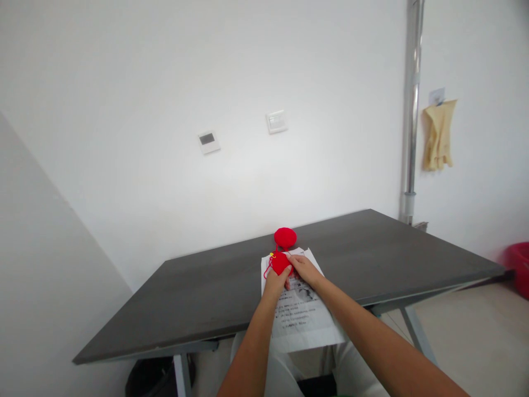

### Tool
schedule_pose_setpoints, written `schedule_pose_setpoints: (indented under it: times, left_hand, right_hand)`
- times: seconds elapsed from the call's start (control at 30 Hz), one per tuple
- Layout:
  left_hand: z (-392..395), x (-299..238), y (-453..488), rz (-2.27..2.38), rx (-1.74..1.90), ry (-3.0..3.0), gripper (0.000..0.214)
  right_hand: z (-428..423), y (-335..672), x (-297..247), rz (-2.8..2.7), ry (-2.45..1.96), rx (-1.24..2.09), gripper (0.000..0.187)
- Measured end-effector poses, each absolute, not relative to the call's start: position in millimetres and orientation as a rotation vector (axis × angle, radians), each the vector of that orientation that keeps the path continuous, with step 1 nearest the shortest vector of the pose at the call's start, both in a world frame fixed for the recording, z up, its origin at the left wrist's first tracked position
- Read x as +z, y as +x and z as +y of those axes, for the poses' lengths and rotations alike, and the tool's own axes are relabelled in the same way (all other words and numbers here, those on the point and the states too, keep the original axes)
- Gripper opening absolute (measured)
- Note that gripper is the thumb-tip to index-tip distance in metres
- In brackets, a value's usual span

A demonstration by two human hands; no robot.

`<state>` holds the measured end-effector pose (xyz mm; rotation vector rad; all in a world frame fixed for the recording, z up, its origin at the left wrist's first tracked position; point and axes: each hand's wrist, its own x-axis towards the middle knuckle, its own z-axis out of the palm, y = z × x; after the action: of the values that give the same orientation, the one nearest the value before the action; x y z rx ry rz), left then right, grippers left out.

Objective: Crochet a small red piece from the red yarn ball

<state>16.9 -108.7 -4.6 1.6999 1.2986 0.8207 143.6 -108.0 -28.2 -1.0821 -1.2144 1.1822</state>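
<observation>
A small red piece that looks knitted or crocheted (pixel 281 263) is held between both hands above a printed paper sheet (pixel 295 320). My left hand (pixel 276 280) grips its lower left side, thumb on top. My right hand (pixel 303 268) closes on its right edge with the fingers pressed together. A small yellow clip or marker (pixel 272 255) sits at the piece's upper left, and a loop of red yarn (pixel 266 270) hangs beside it. Just behind lies a round red ball, apparently yarn (pixel 285 237), with a strand running toward the piece.
The dark grey table (pixel 206 292) stands against a white wall, and the sheet overhangs its front edge. A metal pipe (pixel 414 110) runs down at the right, near hanging yellow gloves (pixel 438 135). A red basin (pixel 521 270) is at the far right, a black bin (pixel 151 377) below left.
</observation>
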Motion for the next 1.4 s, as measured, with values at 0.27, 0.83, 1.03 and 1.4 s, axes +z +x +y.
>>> schedule_pose_setpoints:
  times: [0.27, 0.83, 1.03, 1.4]
  left_hand:
    - [-110.1, -0.9, 18.1, 1.318, 0.810, 1.688, 0.044]
    - [-105.8, -3.0, 14.7, 1.447, 0.696, 1.718, 0.049]
    - [-106.2, -2.3, 13.5, 1.422, 0.656, 1.763, 0.052]
    - [-109.5, 4.1, 17.0, 1.446, 0.658, 1.735, 0.050]
  right_hand:
    - [-107.3, 142.8, -27.4, -1.219, -1.114, 1.172, 0.039]
    - [-109.1, 140.6, -29.8, -1.314, -1.282, 0.956, 0.046]
    - [-110.2, 139.4, -26.9, -1.324, -1.315, 0.928, 0.047]
    - [-110.3, 138.2, -27.4, -1.333, -1.342, 0.943, 0.050]
